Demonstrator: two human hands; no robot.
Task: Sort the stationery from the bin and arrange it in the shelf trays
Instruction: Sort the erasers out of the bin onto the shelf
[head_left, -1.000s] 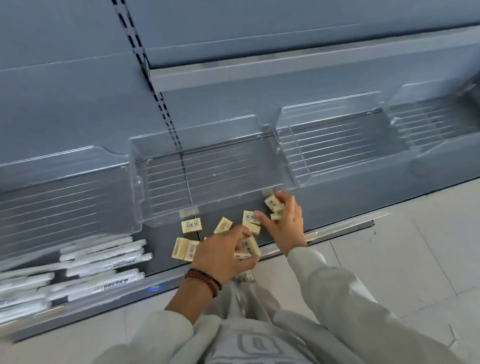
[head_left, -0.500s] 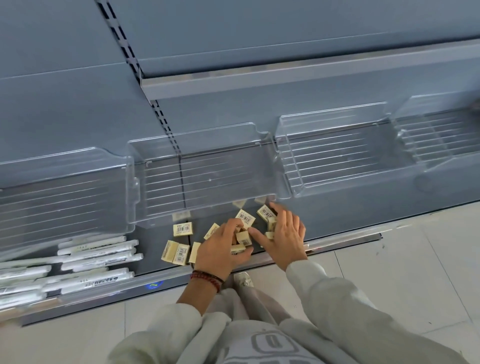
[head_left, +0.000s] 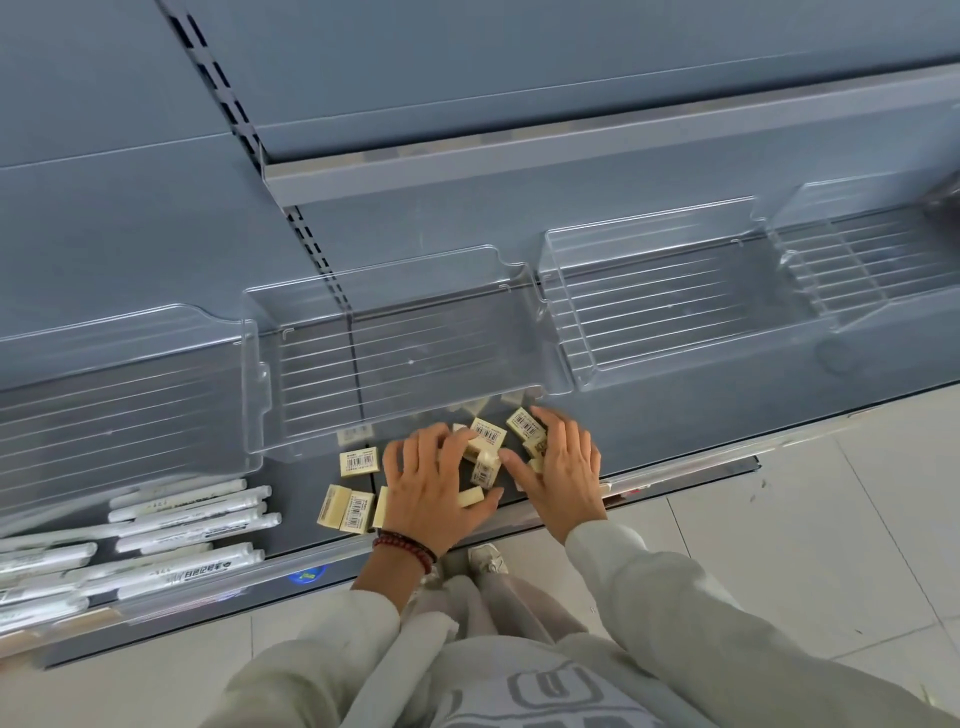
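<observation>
Several small cream erasers with barcode labels (head_left: 488, 439) lie in a loose cluster on the dark bottom shelf, under the front of a clear tray (head_left: 395, 267). My left hand (head_left: 434, 486) lies spread over the cluster's left side, fingers straight, with one eraser (head_left: 470, 496) against its thumb. My right hand (head_left: 563, 467) rests on the right side, straight fingers touching the erasers there. More erasers lie apart to the left: one (head_left: 357, 461) alone and a few (head_left: 347, 508) side by side. Some erasers are hidden under my palms.
White marker pens (head_left: 192, 512) lie in rows at the left of the same shelf. Other clear trays hang left (head_left: 104, 332) and right (head_left: 649, 221) of the middle one, and a further one (head_left: 857, 192) at far right. The tiled floor (head_left: 779, 545) runs along the shelf's front.
My left hand was curled around erasers and now lies flat with its fingers spread. My right hand let its erasers down and came in towards the left, closing the cluster between both hands.
</observation>
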